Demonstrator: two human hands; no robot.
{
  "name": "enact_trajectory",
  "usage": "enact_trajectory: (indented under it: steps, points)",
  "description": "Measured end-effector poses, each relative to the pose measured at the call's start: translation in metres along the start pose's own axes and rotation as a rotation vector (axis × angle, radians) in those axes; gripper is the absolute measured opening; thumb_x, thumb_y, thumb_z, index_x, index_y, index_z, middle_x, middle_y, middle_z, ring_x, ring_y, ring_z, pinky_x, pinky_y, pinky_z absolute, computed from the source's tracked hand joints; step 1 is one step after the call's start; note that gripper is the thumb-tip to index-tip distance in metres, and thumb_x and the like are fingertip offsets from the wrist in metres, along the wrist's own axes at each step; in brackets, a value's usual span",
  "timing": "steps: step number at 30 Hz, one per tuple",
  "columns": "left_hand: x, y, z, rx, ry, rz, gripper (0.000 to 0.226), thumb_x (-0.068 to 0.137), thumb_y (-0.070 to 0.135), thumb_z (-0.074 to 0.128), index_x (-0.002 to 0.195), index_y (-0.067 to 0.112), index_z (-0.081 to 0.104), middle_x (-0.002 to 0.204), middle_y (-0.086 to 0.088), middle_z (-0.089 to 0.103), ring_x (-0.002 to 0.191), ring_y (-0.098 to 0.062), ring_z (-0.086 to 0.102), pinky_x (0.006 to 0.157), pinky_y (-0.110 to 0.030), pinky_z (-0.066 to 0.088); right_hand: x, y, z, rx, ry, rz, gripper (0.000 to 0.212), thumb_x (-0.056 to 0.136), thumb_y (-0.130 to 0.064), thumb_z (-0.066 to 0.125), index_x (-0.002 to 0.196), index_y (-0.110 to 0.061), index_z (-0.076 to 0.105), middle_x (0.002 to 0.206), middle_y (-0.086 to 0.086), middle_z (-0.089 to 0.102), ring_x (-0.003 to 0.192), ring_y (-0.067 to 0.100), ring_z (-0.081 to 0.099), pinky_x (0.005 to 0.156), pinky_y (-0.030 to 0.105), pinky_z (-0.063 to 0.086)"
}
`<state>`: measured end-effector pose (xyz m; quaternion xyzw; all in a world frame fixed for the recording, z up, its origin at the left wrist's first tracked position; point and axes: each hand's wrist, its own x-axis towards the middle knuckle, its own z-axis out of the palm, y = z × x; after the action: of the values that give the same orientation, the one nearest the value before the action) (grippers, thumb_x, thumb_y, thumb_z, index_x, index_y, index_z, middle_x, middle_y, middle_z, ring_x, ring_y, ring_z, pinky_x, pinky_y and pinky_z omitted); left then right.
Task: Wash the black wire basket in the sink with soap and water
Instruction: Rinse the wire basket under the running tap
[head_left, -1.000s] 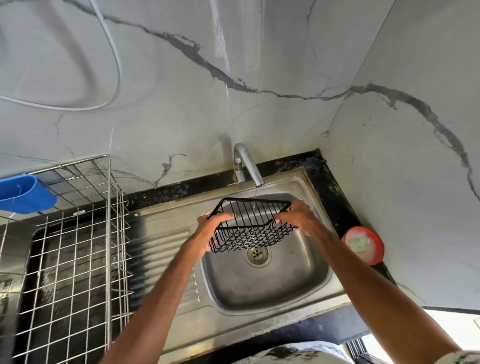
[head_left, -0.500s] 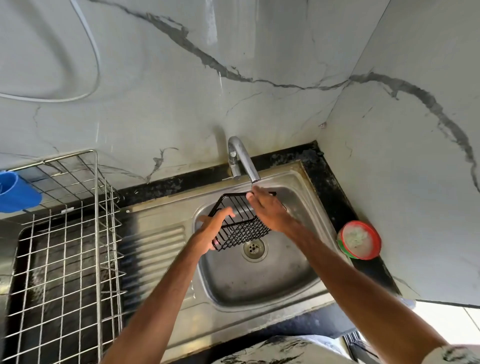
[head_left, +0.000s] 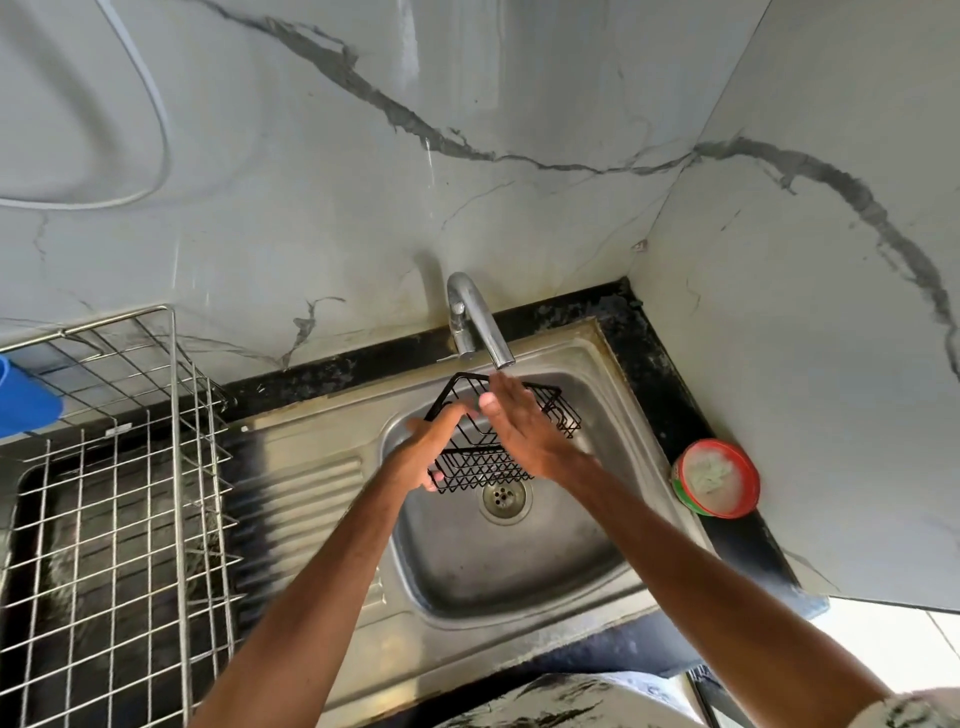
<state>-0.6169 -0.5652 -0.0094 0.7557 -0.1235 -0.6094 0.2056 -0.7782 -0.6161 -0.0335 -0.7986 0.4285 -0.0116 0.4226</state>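
The black wire basket (head_left: 480, 467) is held tilted over the steel sink bowl (head_left: 519, 566), just below the tap spout (head_left: 491, 340). My left hand (head_left: 431, 447) grips its left side, thumb over the rim and fingertips under the lower corner. My right hand (head_left: 519, 428) lies flat across the basket's open top with straight fingers reaching toward the spout. I cannot tell whether water runs from the tap. The drain (head_left: 503, 498) shows right under the basket.
A red-rimmed tub (head_left: 719, 478) of pale soap sits on the black counter right of the sink. A tall steel wire dish rack (head_left: 114, 509) stands on the left, with a blue plastic cup (head_left: 23, 397) hooked on it. The ribbed drainboard (head_left: 306, 499) lies between rack and bowl.
My right hand let go of the basket's right edge and moved across onto its top, fingers straightened. The basket tilted and shifted left, closer under the spout. My left hand kept its grip.
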Motion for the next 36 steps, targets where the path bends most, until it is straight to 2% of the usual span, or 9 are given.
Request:
enact_trajectory:
  steps: [2,6,10,12,17,23,29,33,36]
  points:
    - [0.010,-0.004,0.001,-0.015,0.034,-0.010,0.098,0.083,0.083,0.058,0.153,0.017,0.038,0.157,-0.019,0.040,0.111,-0.045,0.058,0.094,-0.061,0.050,-0.002,-0.015,0.011,-0.017,0.022,-0.170,0.065,0.106,-0.053,0.009,0.159,-0.022,-0.013,0.167,-0.003,-0.018,0.154,0.012,-0.017,0.124,0.036,-0.010]
    - [0.009,-0.002,-0.001,-0.073,0.038,-0.013,0.111,0.076,0.083,0.065,0.159,0.018,0.030,0.157,-0.020,0.040,0.124,-0.049,0.055,0.100,-0.065,0.048,0.001,-0.009,0.013,-0.030,0.096,-0.206,0.061,0.107,-0.054,0.010,0.160,-0.026,0.000,0.168,-0.010,-0.007,0.153,0.000,-0.011,0.127,0.032,-0.005]
    - [-0.003,0.002,-0.003,-0.025,0.027,-0.016,0.077,0.075,0.069,0.074,0.131,0.021,0.053,0.146,-0.015,0.045,0.120,-0.041,0.049,0.104,-0.063,0.047,0.012,0.009,0.000,0.061,0.043,0.064,0.067,0.104,-0.060,0.009,0.161,-0.028,-0.001,0.169,-0.005,-0.004,0.155,0.012,-0.004,0.127,0.049,0.006]
    - [-0.003,0.003,-0.002,-0.002,0.039,-0.028,0.088,0.073,0.073,0.074,0.140,0.020,0.051,0.151,-0.015,0.044,0.125,-0.042,0.049,0.104,-0.064,0.046,0.012,0.006,0.000,0.056,-0.003,0.125,0.071,0.102,-0.062,0.004,0.161,-0.023,-0.006,0.168,-0.001,-0.011,0.154,0.018,-0.010,0.126,0.053,0.001]
    - [0.006,0.002,-0.008,-0.026,0.050,0.009,0.091,0.086,0.076,0.062,0.150,0.013,0.045,0.147,-0.021,0.050,0.111,-0.048,0.058,0.097,-0.066,0.049,-0.001,-0.033,0.016,0.004,0.078,-0.108,0.086,0.091,-0.076,-0.005,0.159,-0.023,-0.015,0.166,-0.005,-0.021,0.152,0.009,-0.020,0.124,0.038,-0.011]
    - [-0.005,0.006,-0.008,0.005,0.048,0.012,0.094,0.082,0.074,0.068,0.147,0.011,0.046,0.142,-0.020,0.052,0.113,-0.046,0.062,0.093,-0.060,0.054,0.003,-0.017,0.007,0.028,0.122,-0.166,0.072,0.102,-0.062,0.007,0.161,-0.022,-0.006,0.169,-0.005,-0.009,0.155,0.007,-0.007,0.128,0.045,0.008]
    - [-0.008,0.009,-0.004,0.029,0.034,0.001,0.070,0.060,0.070,0.079,0.106,0.021,0.059,0.117,-0.010,0.060,0.094,-0.028,0.058,0.075,-0.041,0.052,0.005,0.014,-0.014,0.191,0.007,0.119,0.064,0.105,-0.056,0.011,0.161,-0.028,-0.004,0.169,-0.003,-0.008,0.155,0.018,-0.005,0.127,0.049,0.004]
    - [0.007,0.022,-0.001,0.088,0.106,0.005,0.134,0.031,0.089,0.078,0.137,0.012,0.051,0.125,-0.014,0.061,0.102,-0.032,0.061,0.076,-0.045,0.057,0.007,0.015,-0.011,0.206,-0.003,0.102,0.068,0.101,-0.065,0.012,0.160,-0.032,-0.002,0.169,-0.003,-0.009,0.155,0.015,-0.008,0.127,0.044,0.000]
    - [0.021,0.033,0.001,0.110,0.121,-0.011,0.167,0.011,0.099,0.070,0.151,0.015,0.034,0.136,-0.018,0.056,0.110,-0.037,0.061,0.069,-0.043,0.056,0.007,0.003,-0.012,0.263,0.070,-0.001,0.072,0.097,-0.075,0.016,0.158,-0.036,0.016,0.168,0.002,0.014,0.156,0.018,0.009,0.127,0.048,0.009]
